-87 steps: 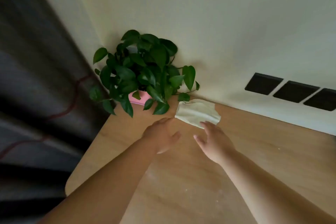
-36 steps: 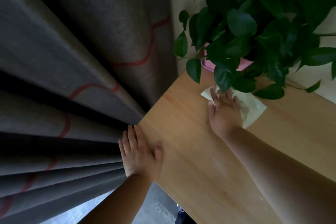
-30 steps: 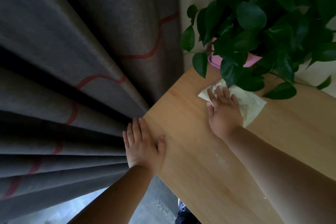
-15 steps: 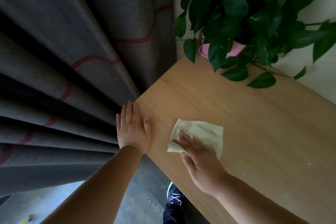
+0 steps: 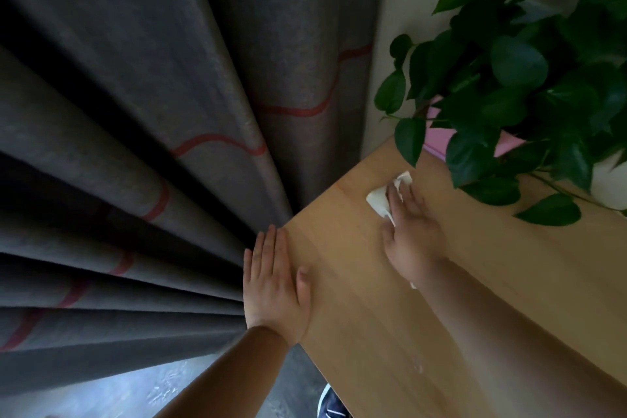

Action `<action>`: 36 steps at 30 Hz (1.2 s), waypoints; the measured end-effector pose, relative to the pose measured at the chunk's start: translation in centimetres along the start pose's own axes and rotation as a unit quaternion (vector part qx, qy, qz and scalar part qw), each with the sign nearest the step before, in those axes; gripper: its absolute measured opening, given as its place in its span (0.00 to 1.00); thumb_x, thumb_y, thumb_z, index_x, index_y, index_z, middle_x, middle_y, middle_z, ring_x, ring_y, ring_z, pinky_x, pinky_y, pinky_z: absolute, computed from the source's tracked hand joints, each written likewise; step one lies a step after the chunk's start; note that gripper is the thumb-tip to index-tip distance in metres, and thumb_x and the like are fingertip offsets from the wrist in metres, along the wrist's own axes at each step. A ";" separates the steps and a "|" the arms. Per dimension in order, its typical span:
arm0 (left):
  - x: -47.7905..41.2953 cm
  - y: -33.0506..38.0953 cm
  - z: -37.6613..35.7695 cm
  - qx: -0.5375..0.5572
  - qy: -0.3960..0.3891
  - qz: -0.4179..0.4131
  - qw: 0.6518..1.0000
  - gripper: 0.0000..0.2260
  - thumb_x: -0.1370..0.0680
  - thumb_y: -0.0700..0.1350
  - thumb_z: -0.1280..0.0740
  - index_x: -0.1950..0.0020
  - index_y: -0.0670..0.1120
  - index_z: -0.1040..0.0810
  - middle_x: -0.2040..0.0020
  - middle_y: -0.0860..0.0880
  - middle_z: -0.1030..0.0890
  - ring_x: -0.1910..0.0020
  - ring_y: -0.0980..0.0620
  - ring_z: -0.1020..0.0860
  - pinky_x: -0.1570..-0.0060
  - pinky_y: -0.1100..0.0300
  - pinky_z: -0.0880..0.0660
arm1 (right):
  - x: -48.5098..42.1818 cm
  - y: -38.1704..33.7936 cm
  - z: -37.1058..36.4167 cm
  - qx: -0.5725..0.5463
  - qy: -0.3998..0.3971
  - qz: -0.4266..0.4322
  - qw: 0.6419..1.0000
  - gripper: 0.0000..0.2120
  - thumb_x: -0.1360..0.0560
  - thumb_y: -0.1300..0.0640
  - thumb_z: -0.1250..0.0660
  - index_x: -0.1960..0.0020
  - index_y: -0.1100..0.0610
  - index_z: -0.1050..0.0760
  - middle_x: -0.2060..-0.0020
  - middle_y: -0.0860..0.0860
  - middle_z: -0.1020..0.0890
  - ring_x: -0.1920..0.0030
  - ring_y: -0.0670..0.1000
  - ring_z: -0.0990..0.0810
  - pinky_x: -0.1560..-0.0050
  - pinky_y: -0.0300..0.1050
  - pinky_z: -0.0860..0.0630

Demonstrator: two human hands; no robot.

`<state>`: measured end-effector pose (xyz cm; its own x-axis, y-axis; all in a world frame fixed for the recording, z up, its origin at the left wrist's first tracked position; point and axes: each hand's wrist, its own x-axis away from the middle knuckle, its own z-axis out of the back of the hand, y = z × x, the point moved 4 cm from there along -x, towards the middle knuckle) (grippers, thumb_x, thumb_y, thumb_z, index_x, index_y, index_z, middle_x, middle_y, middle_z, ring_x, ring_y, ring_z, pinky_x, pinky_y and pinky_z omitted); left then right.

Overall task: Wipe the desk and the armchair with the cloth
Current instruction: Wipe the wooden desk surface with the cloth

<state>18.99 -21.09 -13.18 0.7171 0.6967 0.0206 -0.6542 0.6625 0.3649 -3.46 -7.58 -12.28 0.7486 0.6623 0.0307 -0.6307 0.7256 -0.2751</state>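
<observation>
A pale cloth (image 5: 379, 199) lies flat on the wooden desk (image 5: 509, 282) near its far left corner. My right hand (image 5: 409, 231) presses down on it with flat fingers, so most of the cloth is hidden under the palm; a small bit shows by the wrist. My left hand (image 5: 274, 285) rests flat and empty on the desk's left edge, fingers together, thumb on the top. The armchair is out of sight.
A leafy green plant (image 5: 515, 85) in a pink pot (image 5: 437, 142) stands at the desk's far corner, its leaves hanging just beyond the cloth. A dark grey curtain (image 5: 152, 146) with red lines hangs close along the desk's left edge. A shoe (image 5: 330, 405) shows on the floor below.
My right hand has pushed the cloth away from the near left edge back toward the plant. The left hand has stayed on the desk's edge.
</observation>
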 end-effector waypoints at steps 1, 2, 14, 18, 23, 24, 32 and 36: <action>0.0 -0.1 0.0 0.003 0.005 -0.001 1.000 0.33 0.18 0.58 0.53 0.17 0.41 0.43 0.17 0.43 0.39 0.18 0.44 0.43 0.20 0.41 0.46 | -0.7 -0.4 -0.5 0.000 0.009 0.011 1.000 0.32 0.22 0.57 0.35 0.20 0.59 0.38 0.21 0.60 0.36 0.20 0.60 0.40 0.24 0.58 0.34; 0.0 -0.1 -0.1 0.005 0.010 -0.005 1.000 0.33 0.18 0.58 0.52 0.18 0.40 0.42 0.18 0.43 0.38 0.18 0.44 0.42 0.20 0.40 0.44 | -1.6 -1.1 -0.8 -0.006 0.005 0.023 1.000 0.31 0.22 0.58 0.35 0.20 0.59 0.38 0.21 0.59 0.36 0.20 0.59 0.40 0.25 0.57 0.33; 0.5 0.2 0.2 -0.004 -0.021 -0.036 0.999 0.29 0.18 0.57 0.56 0.18 0.49 0.37 0.16 0.48 0.41 0.17 0.45 0.47 0.20 0.36 0.54 | 7.8 -7.6 -1.0 -0.134 -0.113 0.330 0.928 0.24 0.25 0.59 0.41 0.30 0.55 0.22 0.27 0.52 0.25 0.23 0.50 0.31 0.24 0.53 0.34; 3.6 2.4 0.0 -0.012 -0.058 -0.078 0.995 0.29 0.17 0.57 0.55 0.18 0.49 0.37 0.16 0.48 0.43 0.16 0.47 0.50 0.21 0.36 0.57 | 13.9 -4.1 0.5 -0.130 -0.146 0.361 0.912 0.22 0.25 0.62 0.35 0.33 0.52 0.19 0.29 0.49 0.22 0.24 0.48 0.30 0.24 0.51 0.33; 9.3 7.3 -1.5 0.061 -0.050 -0.112 0.991 0.28 0.17 0.53 0.54 0.20 0.45 0.34 0.18 0.46 0.37 0.17 0.47 0.44 0.20 0.41 0.46 | 17.1 4.1 5.3 -0.349 -0.055 0.102 0.930 0.21 0.29 0.60 0.40 0.47 0.43 0.14 0.44 0.37 0.14 0.39 0.42 0.17 0.37 0.39 0.23; 10.0 8.1 -2.0 0.053 -0.046 -0.103 0.992 0.28 0.17 0.53 0.54 0.20 0.44 0.33 0.18 0.46 0.36 0.17 0.47 0.43 0.20 0.41 0.45 | 16.4 6.6 6.6 -0.360 0.008 0.044 0.932 0.20 0.29 0.58 0.41 0.48 0.45 0.14 0.45 0.37 0.14 0.40 0.43 0.17 0.38 0.38 0.23; 12.1 10.6 -3.3 0.027 -0.015 -0.056 0.998 0.31 0.17 0.54 0.58 0.18 0.42 0.39 0.17 0.46 0.39 0.17 0.47 0.45 0.19 0.47 0.47 | 10.9 15.0 6.4 -0.101 0.010 -0.078 0.992 0.23 0.19 0.62 0.38 0.25 0.59 0.29 0.27 0.62 0.27 0.27 0.62 0.28 0.27 0.52 0.31; 12.1 10.5 -3.4 0.052 0.018 -0.059 0.997 0.29 0.18 0.51 0.53 0.20 0.40 0.36 0.19 0.45 0.35 0.18 0.45 0.40 0.21 0.44 0.41 | 15.8 7.4 3.7 -0.164 -0.013 0.083 0.983 0.21 0.25 0.66 0.33 0.33 0.60 0.20 0.32 0.58 0.20 0.32 0.58 0.22 0.31 0.52 0.25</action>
<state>20.00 -4.78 -12.22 0.7767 0.6269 -0.0613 -0.5362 0.7092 0.4577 2.99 8.97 -10.22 0.6327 0.7742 -0.0167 -0.6404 0.5110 -0.5733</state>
